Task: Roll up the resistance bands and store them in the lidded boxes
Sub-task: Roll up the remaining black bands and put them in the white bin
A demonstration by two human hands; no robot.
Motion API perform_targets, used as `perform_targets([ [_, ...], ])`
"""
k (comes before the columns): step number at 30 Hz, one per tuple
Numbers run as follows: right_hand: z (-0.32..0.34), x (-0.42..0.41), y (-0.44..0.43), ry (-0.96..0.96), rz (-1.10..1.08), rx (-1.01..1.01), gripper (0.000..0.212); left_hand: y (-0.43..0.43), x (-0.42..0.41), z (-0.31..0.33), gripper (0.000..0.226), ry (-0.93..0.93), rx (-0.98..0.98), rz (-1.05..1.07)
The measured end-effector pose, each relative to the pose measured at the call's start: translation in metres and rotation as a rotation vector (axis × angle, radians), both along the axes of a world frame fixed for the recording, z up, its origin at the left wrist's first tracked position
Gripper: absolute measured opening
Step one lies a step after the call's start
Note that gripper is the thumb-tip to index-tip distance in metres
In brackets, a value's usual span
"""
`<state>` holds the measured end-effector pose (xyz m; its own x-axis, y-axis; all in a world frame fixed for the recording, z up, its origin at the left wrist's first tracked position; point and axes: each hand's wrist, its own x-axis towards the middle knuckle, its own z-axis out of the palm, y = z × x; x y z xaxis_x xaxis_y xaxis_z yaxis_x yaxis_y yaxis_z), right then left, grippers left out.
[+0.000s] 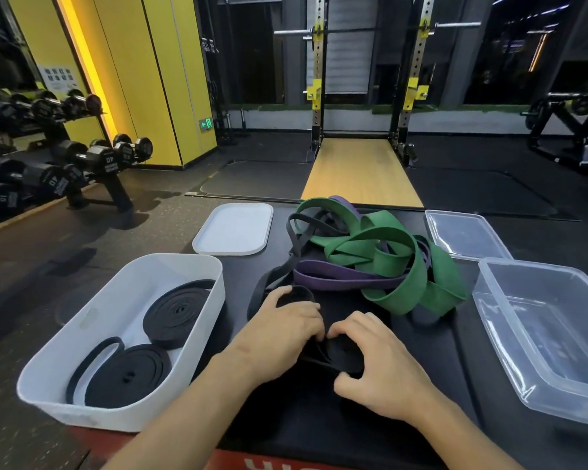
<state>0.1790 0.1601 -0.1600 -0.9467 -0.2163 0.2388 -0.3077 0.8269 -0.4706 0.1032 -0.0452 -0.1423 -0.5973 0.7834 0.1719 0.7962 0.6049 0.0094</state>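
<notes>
Both hands work a black band (344, 355) on the bench (445, 354). The right hand (379, 366) pinches its rolled part between thumb and curled fingers. The left hand (286, 329), touching the roll's left side, curls its fingers over the loose strap. Left of them, a white box (65, 354) holds two rolled black bands (175, 312). Tangled green bands (392, 262) lie beyond the hands, and a clear box (554, 337) sits to the right.

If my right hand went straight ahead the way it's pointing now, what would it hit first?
Probably the left hand: the right hand points toward it over the black band, the two almost touching.
</notes>
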Motion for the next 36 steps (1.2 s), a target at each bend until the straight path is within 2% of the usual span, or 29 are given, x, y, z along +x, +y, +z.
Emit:
perform_targets([
  [5,0.001,0.0,0.001,0.0,-0.018,-0.004,0.048,-0.003,0.002,0.022,0.017,-0.008,-0.073,0.123],
  [7,0.001,0.0,0.0,0.006,-0.02,-0.003,0.047,-0.007,0.0,0.034,0.027,-0.052,-0.12,0.183],
  [9,0.001,0.0,0.0,0.004,-0.019,-0.006,0.046,-0.009,-0.002,0.039,0.035,-0.019,-0.137,0.202],
  [12,0.0,-0.001,0.001,0.003,-0.01,-0.006,0.049,-0.007,0.006,0.035,0.048,0.01,-0.04,0.108],
  [16,-0.002,-0.002,0.001,0.024,0.007,-0.016,0.047,-0.005,0.023,0.018,0.038,-0.108,0.031,-0.055],
  [19,-0.002,0.0,0.003,0.004,0.0,-0.042,0.051,-0.007,0.027,0.001,0.031,-0.143,0.097,-0.058],
  [23,-0.003,0.002,0.005,-0.077,-0.011,-0.084,0.056,-0.005,0.028,-0.02,0.019,-0.077,0.303,-0.057],
  [25,-0.004,0.002,0.005,-0.101,0.004,-0.085,0.056,-0.004,0.027,-0.03,0.015,0.029,0.39,-0.092],
  [28,-0.004,0.001,0.006,-0.11,0.009,-0.075,0.056,-0.004,0.029,-0.041,0.012,0.187,0.424,-0.118],
  [31,-0.002,0.003,0.005,-0.091,0.029,-0.025,0.057,-0.004,0.03,-0.043,0.014,0.224,0.434,-0.15],
  [33,-0.004,0.001,0.003,-0.028,0.035,0.031,0.067,-0.004,0.028,-0.043,0.014,0.216,0.426,-0.157],
  [35,-0.008,-0.003,0.002,-0.007,-0.034,0.053,0.085,-0.005,0.027,-0.043,0.014,0.192,0.429,-0.156],
  [36,-0.01,-0.006,0.003,-0.014,-0.079,0.051,0.088,-0.005,0.027,-0.044,0.014,0.174,0.436,-0.156],
])
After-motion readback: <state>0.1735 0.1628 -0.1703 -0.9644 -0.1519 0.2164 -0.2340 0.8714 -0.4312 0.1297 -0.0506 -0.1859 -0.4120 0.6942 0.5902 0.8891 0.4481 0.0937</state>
